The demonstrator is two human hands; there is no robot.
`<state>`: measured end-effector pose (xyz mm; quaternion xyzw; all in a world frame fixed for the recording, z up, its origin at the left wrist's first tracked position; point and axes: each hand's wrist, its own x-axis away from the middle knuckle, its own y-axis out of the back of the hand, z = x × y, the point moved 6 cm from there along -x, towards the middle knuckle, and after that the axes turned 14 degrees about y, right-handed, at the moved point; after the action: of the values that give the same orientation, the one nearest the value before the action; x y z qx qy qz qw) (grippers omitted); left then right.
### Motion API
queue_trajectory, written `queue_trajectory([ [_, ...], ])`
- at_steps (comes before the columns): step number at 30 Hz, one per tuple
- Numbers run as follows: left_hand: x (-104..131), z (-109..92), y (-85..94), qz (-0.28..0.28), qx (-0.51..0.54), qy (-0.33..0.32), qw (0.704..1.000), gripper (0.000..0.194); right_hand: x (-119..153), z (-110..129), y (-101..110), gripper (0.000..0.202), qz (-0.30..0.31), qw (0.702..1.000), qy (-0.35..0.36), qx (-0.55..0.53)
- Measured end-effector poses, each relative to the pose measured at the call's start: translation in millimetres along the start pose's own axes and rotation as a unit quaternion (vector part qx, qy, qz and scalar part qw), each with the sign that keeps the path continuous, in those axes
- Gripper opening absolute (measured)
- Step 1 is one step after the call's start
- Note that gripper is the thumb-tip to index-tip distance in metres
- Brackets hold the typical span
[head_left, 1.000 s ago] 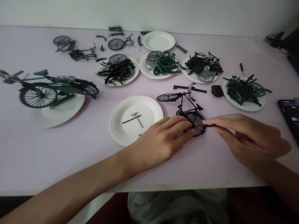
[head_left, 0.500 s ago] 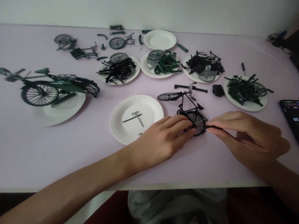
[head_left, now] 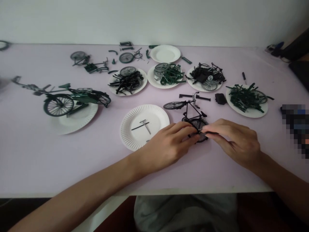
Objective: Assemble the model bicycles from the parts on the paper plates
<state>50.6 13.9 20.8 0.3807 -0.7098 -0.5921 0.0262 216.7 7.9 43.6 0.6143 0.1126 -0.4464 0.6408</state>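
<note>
Black bicycle (head_left: 195, 108) is gripped by nearly closed fingers of the left hand (head_left: 169, 145) while the right hand (head_left: 238, 141) pinches a slim dark piece (head_left: 212, 132) at its wheel (head_left: 199, 124), apparently needing steady alignment.

1. Left hand (head_left: 166, 146): fingers on rear wheel (head_left: 200, 124) of black model bicycle (head_left: 193, 111).
2. Right hand (head_left: 235, 141): thumb and fingers pinch a slim dark piece (head_left: 212, 132) at the same wheel; its tip is hidden.
3. Ribbed paper plate (head_left: 156, 112), left of bicycle on desk (head_left: 96, 167): thin black rod (head_left: 140, 126) and grey T-shaped part (head_left: 147, 127), crossing.
4. Green model bicycle (head_left: 79, 96), far left, over another plate (head_left: 89, 120).
5. Beyond: four plates heaped with black or green parts; black box-like part (head_left: 220, 99) beside the rightmost.
</note>
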Motion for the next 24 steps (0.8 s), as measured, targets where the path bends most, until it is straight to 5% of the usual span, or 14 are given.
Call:
queue_trajectory([
  [4, -0.3, -3.0, 1.4, -0.004, -0.010, -0.006, 1.000, 0.025, 3.3, -4.9, -2.8, 0.016, -0.038, 0.999, -0.014, -0.003],
  [10, -4.3, 30.5, 33.1, -0.121, -0.009, 0.025, 0.992, 0.020, 26.5, -37.5, 9.6, 0.012, -0.088, 0.963, -0.249, -0.049],
  [16, -12.1, 72.5, 34.3, -0.079, -0.045, 0.117, 0.989, 0.023, 32.8, -64.6, 15.3, 0.041, 0.030, 0.957, -0.289, 0.030],
  [20, -18.0, 66.9, 21.2, -0.037, -0.081, 0.109, 0.990, 0.018, 33.8, -71.7, 6.4, 0.043, 0.111, 0.953, -0.280, 0.038],
  [24, -18.9, 56.5, 11.7, -0.024, -0.125, 0.096, 0.987, 0.026, 32.7, -71.0, 7.3, 0.042, 0.115, 0.947, -0.290, 0.073],
])
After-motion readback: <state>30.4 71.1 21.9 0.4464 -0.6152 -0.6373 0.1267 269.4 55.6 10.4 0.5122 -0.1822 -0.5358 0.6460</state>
